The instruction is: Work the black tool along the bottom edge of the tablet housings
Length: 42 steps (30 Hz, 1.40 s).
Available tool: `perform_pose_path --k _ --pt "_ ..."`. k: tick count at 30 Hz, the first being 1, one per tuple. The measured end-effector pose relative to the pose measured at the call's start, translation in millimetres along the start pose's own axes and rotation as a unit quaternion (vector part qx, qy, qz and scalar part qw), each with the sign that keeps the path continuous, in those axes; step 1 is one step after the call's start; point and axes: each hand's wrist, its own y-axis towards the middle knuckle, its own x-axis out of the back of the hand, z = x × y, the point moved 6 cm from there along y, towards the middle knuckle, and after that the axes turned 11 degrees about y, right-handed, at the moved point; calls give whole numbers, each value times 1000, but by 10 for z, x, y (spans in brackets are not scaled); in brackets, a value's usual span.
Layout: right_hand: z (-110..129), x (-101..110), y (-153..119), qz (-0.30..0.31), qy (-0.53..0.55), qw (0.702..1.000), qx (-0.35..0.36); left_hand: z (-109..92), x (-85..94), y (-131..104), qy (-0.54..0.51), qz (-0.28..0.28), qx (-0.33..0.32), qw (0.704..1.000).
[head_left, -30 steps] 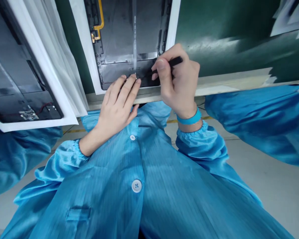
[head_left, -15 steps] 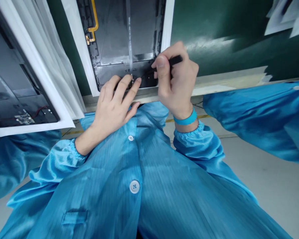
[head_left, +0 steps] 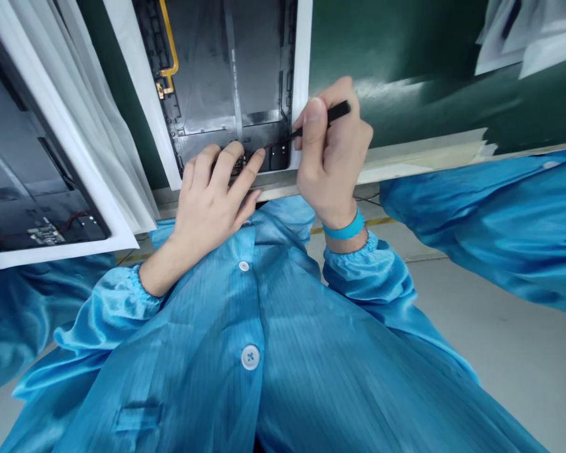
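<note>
An opened tablet housing (head_left: 210,100) lies on a white surround, its dark inside facing up and a yellow flex cable (head_left: 172,56) along its left side. My left hand (head_left: 212,192) rests palm down over the housing's near edge, fingers spread; they partly cover a small circuit board (head_left: 238,165). My right hand (head_left: 332,154), closed, grips a slim black stick-like tool (head_left: 338,112) like a pen. Its narrow tip is at the housing's near right corner, beside a black rectangular module (head_left: 278,155) with a thin wire. Whether the tip touches anything, I cannot tell.
A second opened tablet (head_left: 28,163) on a white surround stands at the left, beside folded white sheeting (head_left: 99,113). The green tabletop (head_left: 396,56) extends right, with tape (head_left: 419,154) along its edge and white sheets (head_left: 542,38) at the back. Blue-sleeved people sit on both sides.
The tool's tip has moved from over the black module to the housing's right corner, uncovering the module. My left hand stays on the near edge. The whole view has shifted slightly.
</note>
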Motion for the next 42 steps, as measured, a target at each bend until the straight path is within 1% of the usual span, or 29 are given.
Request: perform_pose_path --k 2,6,12,15,18,20,21,22,24,26,27,28,29,30,31,32,33,34,36,38,39,42 --pt "3 1 6 -3 0 1000 6 -8 10 22 -1 6 3 1000" --pt "79 16 12 -18 -3 999 44 -23 42 63 1 8 7 1000" --pt "147 44 8 -40 -14 996 83 -19 81 110 9 -9 4 1000" --pt "120 38 15 -25 -31 997 73 -21 89 159 19 -13 10 1000" --pt "33 14 24 -9 -6 998 54 -64 112 197 32 6 14 999" --pt "-44 17 23 -22 33 998 46 -112 198 189 48 25 14 998" --pt "-79 33 15 -39 61 997 41 -135 277 178 58 32 11 998" --pt "-102 61 -1 -60 95 993 38 -151 382 169 69 36 4 997" --pt "-98 148 -65 -105 174 979 34 -134 654 190 87 31 -20 995" --pt "-35 233 -167 -127 262 956 15 -6 946 319 96 17 -52 994" --pt "5 253 -229 -121 308 944 -11 115 1083 439 98 6 -64 993" --pt "45 252 -300 -108 351 929 -51 273 1204 595 99 1 -71 993" --pt "70 239 -386 -104 399 905 -107 465 1313 782 101 -1 -66 993" --pt "95 188 -484 -88 444 874 -173 681 1416 988 104 -2 -46 994" --pt "169 147 -569 -68 459 864 -195 899 1480 1194 106 27 -19 994" --pt "252 102 -645 -48 466 860 -200 1096 1512 1380 101 79 11 992" --pt "324 43 -716 -30 472 857 -205 1235 1571 1543 105 99 24 989" --pt "382 -29 -777 -9 476 854 -208 1320 1622 1674 108 114 26 987" --pt "432 -182 -861 21 482 851 -207 1378 1662 1830 115 149 20 982" --pt "374 -328 -890 36 487 846 -215 1376 1636 1877 121 177 21 977" --pt "295 -420 -903 45 508 822 -252 1373 1608 1878 120 189 26 974" --pt "109 -556 -852 36 549 786 -282 1371 1543 1844 104 223 33 969"
